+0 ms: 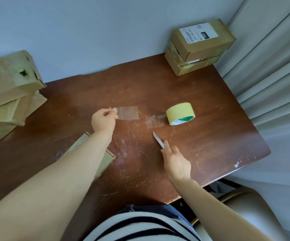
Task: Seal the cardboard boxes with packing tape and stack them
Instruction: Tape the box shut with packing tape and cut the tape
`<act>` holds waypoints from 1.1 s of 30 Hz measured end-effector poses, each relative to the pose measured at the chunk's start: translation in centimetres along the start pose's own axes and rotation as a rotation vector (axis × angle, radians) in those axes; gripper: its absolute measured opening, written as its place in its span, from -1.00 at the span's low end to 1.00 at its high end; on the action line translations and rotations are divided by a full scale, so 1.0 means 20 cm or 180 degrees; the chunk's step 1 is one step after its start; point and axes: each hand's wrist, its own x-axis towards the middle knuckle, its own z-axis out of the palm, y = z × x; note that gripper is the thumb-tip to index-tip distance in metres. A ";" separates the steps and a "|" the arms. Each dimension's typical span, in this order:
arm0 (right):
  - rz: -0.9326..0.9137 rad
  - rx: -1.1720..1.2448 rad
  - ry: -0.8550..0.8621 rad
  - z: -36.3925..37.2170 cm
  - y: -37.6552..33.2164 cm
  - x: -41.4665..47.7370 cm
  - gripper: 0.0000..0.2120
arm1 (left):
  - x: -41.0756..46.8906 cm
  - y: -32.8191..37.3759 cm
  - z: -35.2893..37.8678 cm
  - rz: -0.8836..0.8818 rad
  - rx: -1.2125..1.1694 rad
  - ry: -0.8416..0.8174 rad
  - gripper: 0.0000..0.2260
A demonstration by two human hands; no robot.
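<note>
Tape strip [127,113], clear, cut free: left hand [104,120] pinches its left end, and the strip runs rightward from the pinch. Right hand [176,162] grips utility knife [158,140], blade pointing away from the body. Tape roll [180,113] lies on table [210,136] just beyond the blade tip, right of the pinch. Cardboard box [108,160] sits under the left forearm. Left box stack [6,87] and right box stack [200,47] stand well apart from both grips.

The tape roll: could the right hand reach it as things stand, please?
Probably yes: only bare table lies between the right hand and the tape roll just ahead. That hand holds a cutter, though, so it may need to set that down first.
</note>
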 end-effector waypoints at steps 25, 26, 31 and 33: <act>0.0007 0.3261 -0.1125 -0.15 -0.71 -0.02 -0.86 | -0.15 -0.22 -0.72 0.0338 0.0278 -0.0572 -0.85; 0.0044 0.3197 -0.1114 -0.13 -0.73 -0.04 -0.85 | -0.14 -0.23 -0.74 0.0456 0.0367 -0.0566 -0.85; 0.0102 0.2949 -0.0808 -0.03 -0.77 -0.10 -0.80 | -0.08 -0.27 -0.76 0.0820 0.0968 -0.0487 -0.88; 0.0110 0.2862 -0.0674 0.01 -0.79 -0.11 -0.73 | -0.07 -0.28 -0.76 0.0881 0.1109 -0.0479 -0.87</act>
